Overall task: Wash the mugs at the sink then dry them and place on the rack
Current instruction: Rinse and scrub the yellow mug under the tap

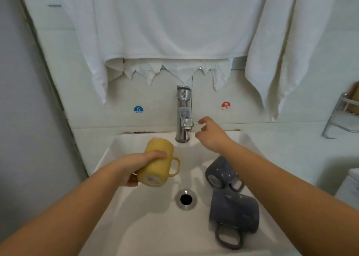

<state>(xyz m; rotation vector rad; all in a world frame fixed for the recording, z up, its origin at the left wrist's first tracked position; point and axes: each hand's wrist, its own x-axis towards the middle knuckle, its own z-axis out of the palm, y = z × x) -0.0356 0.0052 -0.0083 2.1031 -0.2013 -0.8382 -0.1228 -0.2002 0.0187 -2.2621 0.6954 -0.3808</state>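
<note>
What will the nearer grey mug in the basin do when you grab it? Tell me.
The nearer grey mug lies on its side on the sloping sink wall, so a nudge may roll or slide it toward the drain. It looks like rigid glazed ceramic: probably heavy for its size, slick if wet, chippable. Its handle faces the viewer, free to hook.

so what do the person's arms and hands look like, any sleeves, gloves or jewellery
Both forearms are bare as far as the frame shows, with no sleeves in view. The left hand and right hand wear no gloves, and no rings, watch or bracelets are visible on either wrist or the fingers that show.
</note>
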